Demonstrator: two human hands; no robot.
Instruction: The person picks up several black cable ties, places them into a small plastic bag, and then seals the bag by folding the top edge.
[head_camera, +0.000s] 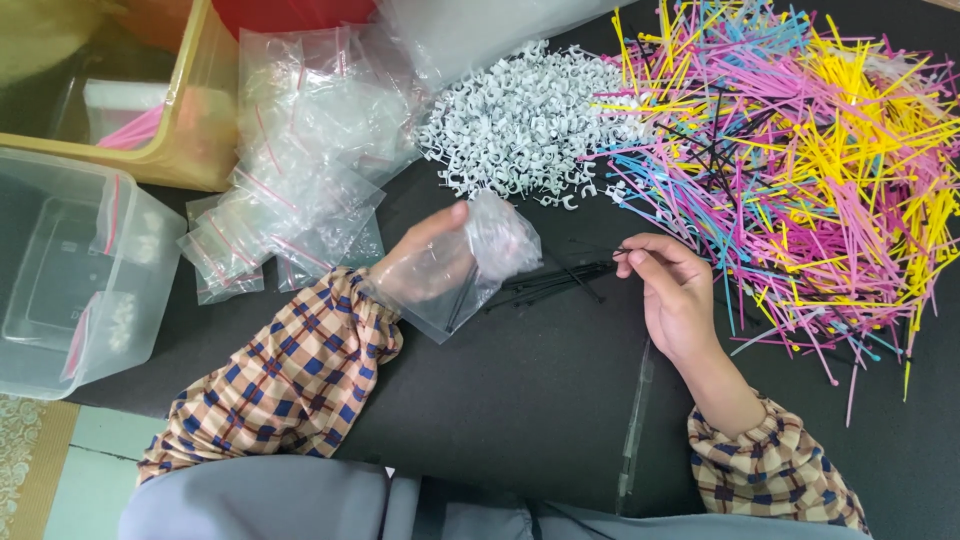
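My left hand (425, 262) holds a small clear plastic bag (478, 262) open above the black mat; the bag covers most of the fingers. My right hand (672, 292) pinches a thin bundle of black cable ties (560, 278) by one end, and their other ends reach into the bag's mouth. Both sleeves are checked in orange and blue.
A heap of coloured cable ties (800, 140) fills the right side. White cable clips (520, 120) lie piled at top centre. Empty zip bags (300, 170) are stacked left of them. A clear tub (70, 270) and a yellow tub (190, 120) stand at the left.
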